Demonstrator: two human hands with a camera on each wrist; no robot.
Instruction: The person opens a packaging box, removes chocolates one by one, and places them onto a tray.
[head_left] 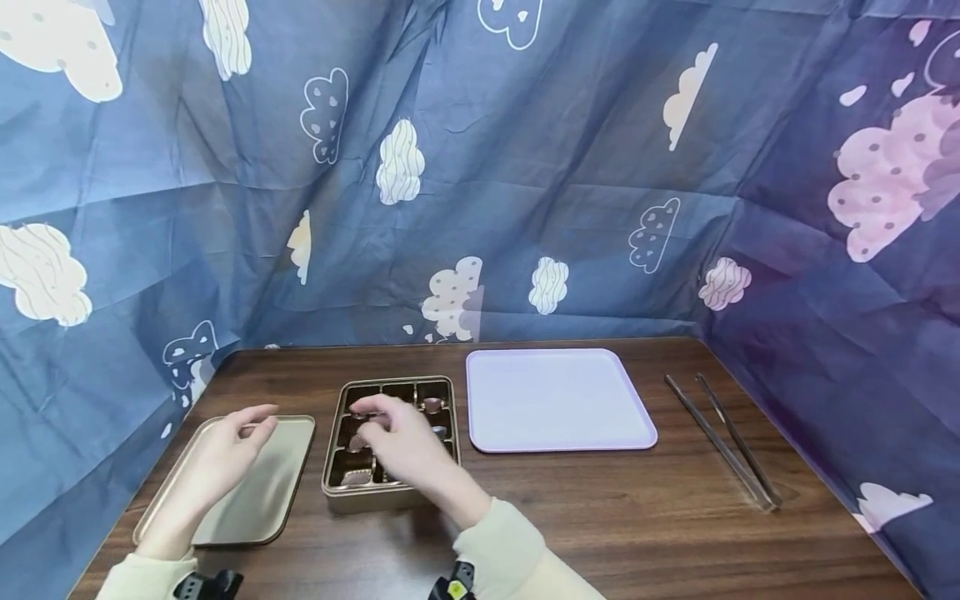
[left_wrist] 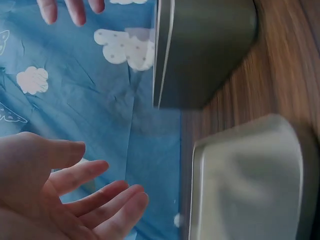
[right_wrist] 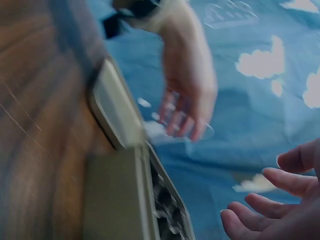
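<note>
Hovers over the divided tin (head_left: 386, 501) with the right hand (head_left: 405, 442) — fingers (right_wrist: 270, 206) slack, slightly bent and spread, grasping nothing. Holds the left hand (head_left: 221, 454) in the air above the gold tray (head_left: 262, 492), with fingers equally relaxed and released, well clear of the thumb. On the brown table (head_left: 600, 517), between the gold tray and the lilac tray (head_left: 558, 404): the tin, upright, with small pieces (head_left: 356, 477) in several compartments, others hidden under the right hand. Farther right: metal tongs (head_left: 720, 444) with arms spread, joined end toward the near side. Behind everything — a blue curtain (head_left: 510, 208) printed with pale clouds. At both wrists: pale sleeves (head_left: 502, 546) and black straps (head_left: 201, 586).
</note>
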